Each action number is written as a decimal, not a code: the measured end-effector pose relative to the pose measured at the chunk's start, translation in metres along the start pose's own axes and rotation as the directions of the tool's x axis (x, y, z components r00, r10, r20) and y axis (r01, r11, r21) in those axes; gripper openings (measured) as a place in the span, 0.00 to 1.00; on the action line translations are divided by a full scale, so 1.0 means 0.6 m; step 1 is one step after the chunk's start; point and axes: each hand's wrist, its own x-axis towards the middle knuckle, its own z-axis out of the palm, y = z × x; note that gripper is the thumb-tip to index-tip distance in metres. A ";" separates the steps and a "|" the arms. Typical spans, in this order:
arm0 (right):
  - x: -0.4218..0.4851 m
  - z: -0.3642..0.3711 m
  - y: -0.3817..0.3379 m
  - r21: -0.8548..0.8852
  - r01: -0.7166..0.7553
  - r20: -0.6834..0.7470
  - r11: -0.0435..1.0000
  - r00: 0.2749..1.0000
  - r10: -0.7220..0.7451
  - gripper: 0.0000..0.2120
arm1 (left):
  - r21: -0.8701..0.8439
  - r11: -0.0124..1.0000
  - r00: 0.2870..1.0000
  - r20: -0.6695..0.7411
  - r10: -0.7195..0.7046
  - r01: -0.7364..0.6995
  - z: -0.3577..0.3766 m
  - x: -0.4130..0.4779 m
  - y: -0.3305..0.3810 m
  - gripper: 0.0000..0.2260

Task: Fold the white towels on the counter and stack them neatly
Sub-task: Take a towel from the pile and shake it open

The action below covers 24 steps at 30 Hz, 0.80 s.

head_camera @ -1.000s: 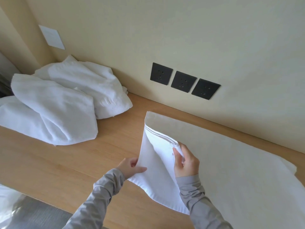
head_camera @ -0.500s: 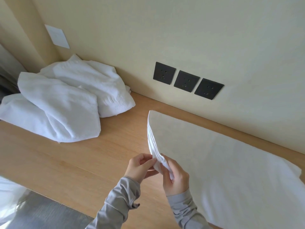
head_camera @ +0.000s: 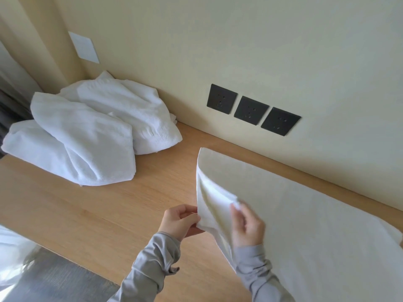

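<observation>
Right now both hands are closed on the same white towel [head_camera: 316, 225], which lies spread over the wooden counter [head_camera: 87, 214] and runs away to the right of the hands, its far long edge near the foot of the wall [head_camera: 261, 51]. The left hand [head_camera: 180, 221] pinches the towel's near left corner between thumb and curled fingers, at the point where the cloth hangs in a soft fold. The right hand [head_camera: 247, 225], just beside it and a little farther forward, pinches a raised bit of the towel's edge at its fingertips [head_camera: 236, 207], so the left end of the towel is lifted off the counter and curls over between the two hands. The rest of the towel lies flat, reaching under and past the right forearm. Grey sleeves [head_camera: 150, 271] cover both arms down to the wrists.

Well to the left of the left hand and farther back, a heap of white towels [head_camera: 91, 131] sits loose and crumpled in the corner of the counter, touching the wall behind it. Bare wood lies between that heap and the hands. Beyond the right hand, three dark sockets [head_camera: 253, 110] sit in a row on the wall, and a pale switch plate [head_camera: 84, 47] is mounted above the heap.
</observation>
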 end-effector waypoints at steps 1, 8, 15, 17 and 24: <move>0.019 -0.009 -0.002 -0.034 0.018 -0.122 0.999 0.992 -0.022 0.16 | 0.011 1.000 1.000 0.005 0.010 -0.010 -0.002 -0.001 0.005 0.06; -0.030 0.017 -0.022 -0.200 0.386 0.261 0.901 0.907 -0.331 0.21 | 0.051 0.996 0.996 0.056 0.065 -0.068 0.009 -0.024 0.029 0.07; -0.043 0.024 -0.019 -0.275 0.411 0.318 0.869 0.892 -0.322 0.23 | 0.087 0.994 0.998 0.018 0.064 -0.065 0.008 -0.033 0.037 0.06; -0.043 0.023 -0.019 -0.271 0.403 0.324 0.874 0.893 -0.311 0.21 | 0.073 0.996 0.998 0.014 0.058 -0.059 0.007 -0.034 0.040 0.05; -0.047 0.024 -0.011 -0.237 0.381 0.332 0.894 0.896 -0.294 0.17 | 0.066 0.996 0.998 -0.011 0.068 -0.067 0.008 -0.029 0.035 0.05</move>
